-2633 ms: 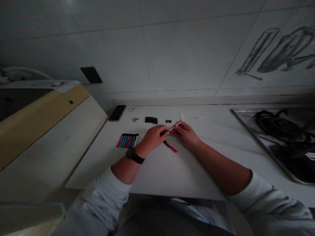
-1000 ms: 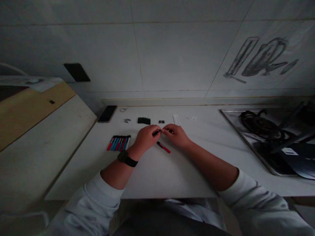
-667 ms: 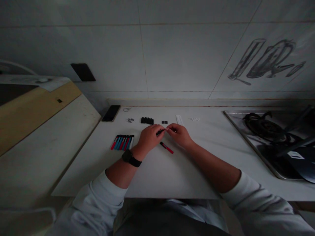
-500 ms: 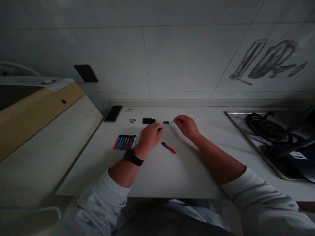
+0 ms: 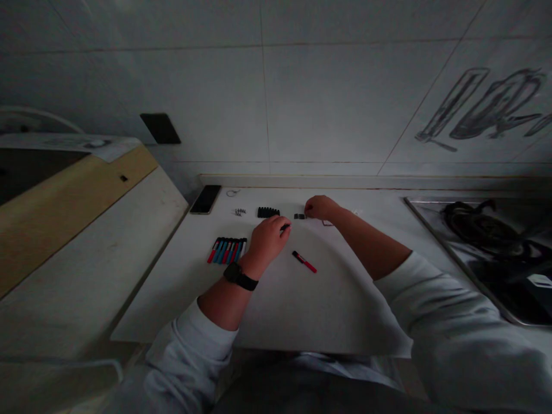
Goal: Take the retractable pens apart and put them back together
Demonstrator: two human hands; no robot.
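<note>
"As the pale tabletop carries everything, start with the hands: how are they?"

"The left hand hangs over the middle, pinching a dark part that is mostly hidden. The right hand reaches farther back, fingertips gathered; whether they grip anything, I can't tell."

"How much looks done?"

"Partway, I'd judge. A row of pens, red, blue and one white, lies left of the left hand, seemingly whole; a red pen lies apart, nearer the front edge. The row of black pieces, the metal bits and the small dark pieces lie loose towards the back, so a good deal seems left, the pinched part included."

"And what differs from the last frame?"

"There, the right hand is a little right of the small dark pieces, a thin rod at its fingertips. Now it is just beside them, and no rod shows. The left hand keeps its pinch; the red pen lies alone as before."
</note>
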